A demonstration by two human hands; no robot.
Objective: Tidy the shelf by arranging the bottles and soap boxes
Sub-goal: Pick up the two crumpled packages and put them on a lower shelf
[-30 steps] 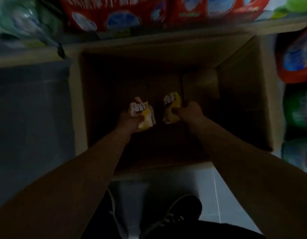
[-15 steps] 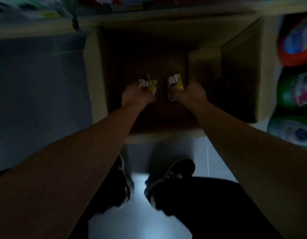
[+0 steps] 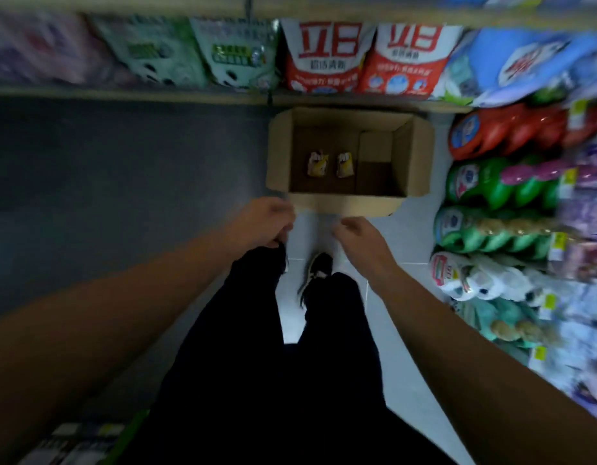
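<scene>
Both bare forearms reached forward and down, converging ahead of the person's legs. The left hand hung loosely curled, fingers bent under the palm, its grip holding nothing. The right hand hovered just beside it, apart from it, knuckles up and fingers partly curled, likewise holding nothing. Dark trousers and one dark shoe showed beneath the arms.
</scene>
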